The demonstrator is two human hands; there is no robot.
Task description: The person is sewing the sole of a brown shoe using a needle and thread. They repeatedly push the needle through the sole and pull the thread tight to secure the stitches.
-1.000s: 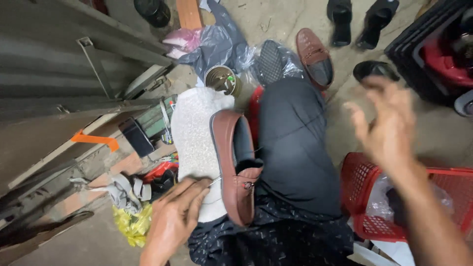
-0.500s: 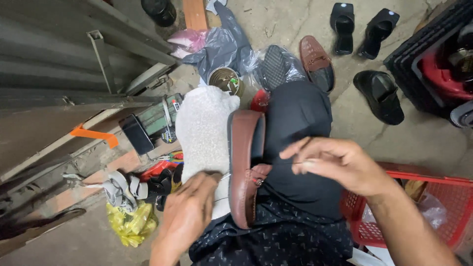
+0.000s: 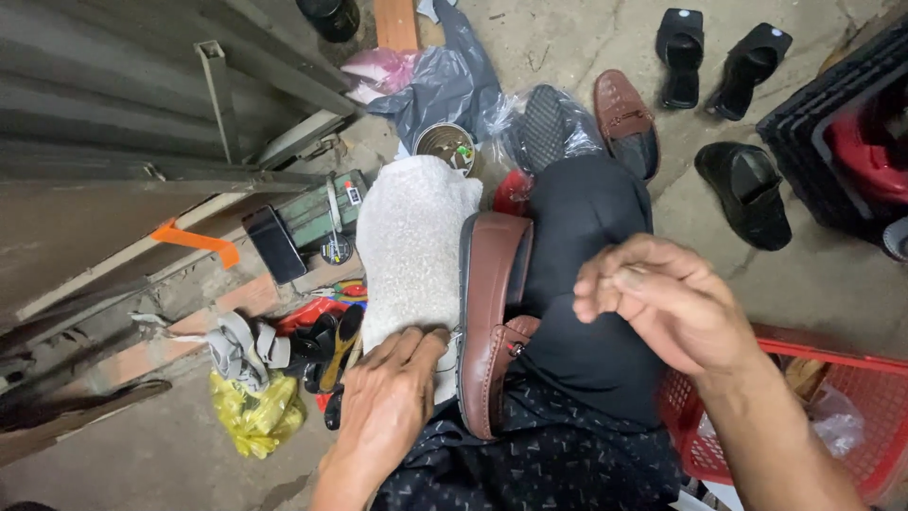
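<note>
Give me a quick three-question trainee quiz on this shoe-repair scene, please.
1. True or false: the brown loafer lies on the person's lap.
2. What does the left hand rest on? A) white towel B) red basket C) black phone
3. What lies on the floor beyond the knee, matching the lap shoe?

Key: 1 true. 2 A. 3 a second brown loafer. The right hand is pinched shut on something too small to tell.
</note>
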